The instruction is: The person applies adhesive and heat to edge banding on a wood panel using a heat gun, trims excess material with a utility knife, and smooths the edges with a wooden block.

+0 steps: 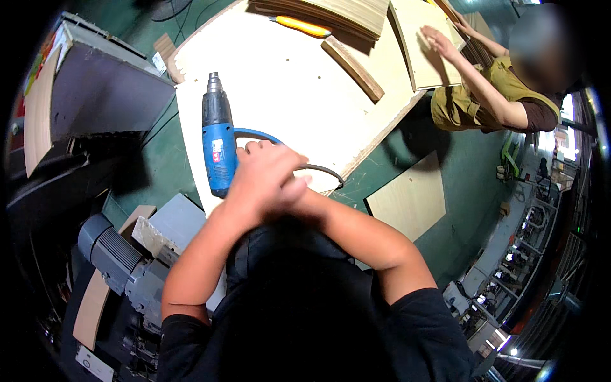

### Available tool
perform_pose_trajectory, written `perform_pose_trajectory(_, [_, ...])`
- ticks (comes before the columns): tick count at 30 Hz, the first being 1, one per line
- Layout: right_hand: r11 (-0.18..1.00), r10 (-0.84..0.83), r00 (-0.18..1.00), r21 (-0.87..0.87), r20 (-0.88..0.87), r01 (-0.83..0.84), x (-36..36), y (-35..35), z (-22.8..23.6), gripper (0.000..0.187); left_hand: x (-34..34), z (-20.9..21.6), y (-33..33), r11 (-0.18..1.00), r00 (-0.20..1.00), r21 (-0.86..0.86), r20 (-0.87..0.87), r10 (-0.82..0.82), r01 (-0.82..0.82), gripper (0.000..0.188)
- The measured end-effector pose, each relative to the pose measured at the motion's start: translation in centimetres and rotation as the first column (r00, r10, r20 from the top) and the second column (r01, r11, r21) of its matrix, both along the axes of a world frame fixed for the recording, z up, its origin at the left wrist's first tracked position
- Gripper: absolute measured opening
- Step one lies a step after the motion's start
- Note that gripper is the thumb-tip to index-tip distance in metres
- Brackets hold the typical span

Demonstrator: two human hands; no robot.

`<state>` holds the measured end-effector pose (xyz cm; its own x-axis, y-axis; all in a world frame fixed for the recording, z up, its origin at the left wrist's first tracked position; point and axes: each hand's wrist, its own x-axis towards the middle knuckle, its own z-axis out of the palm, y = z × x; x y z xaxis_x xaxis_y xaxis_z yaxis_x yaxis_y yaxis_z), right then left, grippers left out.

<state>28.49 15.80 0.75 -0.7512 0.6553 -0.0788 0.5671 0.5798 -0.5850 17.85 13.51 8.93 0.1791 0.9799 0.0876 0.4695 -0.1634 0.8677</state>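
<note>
In front of my body, my left hand [270, 175] lies over my right hand [307, 205], its fingers bent and closed about it, slightly blurred. Most of my right hand is covered, so its fingers cannot be told apart. Just left of both hands rests a blue heat gun [219, 143] on the pale wooden board tabletop [286, 95], its metal nozzle facing away from me. Its blue handle runs behind my fingers, and neither hand plainly grips it. A dark cord [326, 169] emerges to the right of my hands.
An orange utility knife [302, 26] and a wooden strip [352, 68] lie farther back, near stacked boards [344, 14]. At the right, a co-worker [490, 95] reaches over a panel [426, 51]. A board [410, 196] lies on the green floor; a motor [111, 245] stands at left.
</note>
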Motion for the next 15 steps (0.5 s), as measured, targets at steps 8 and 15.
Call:
perform_pose_trajectory(8, [0.924, -0.189, 0.966, 0.302, -0.174, 0.235, 10.4, 11.4, -0.7, 0.018, 0.9, -6.3, 5.2, 0.968, 0.989, -0.217, -0.091, 0.113, -0.130, 0.029])
perform_pose_trajectory(15, [0.862, -0.469, 0.875, 0.280, 0.124, 0.422, 16.8, 24.4, -5.3, 0.031, 6.9, -8.9, 7.6, 0.982, 0.729, -0.171, -0.682, -0.057, -0.083, 0.079])
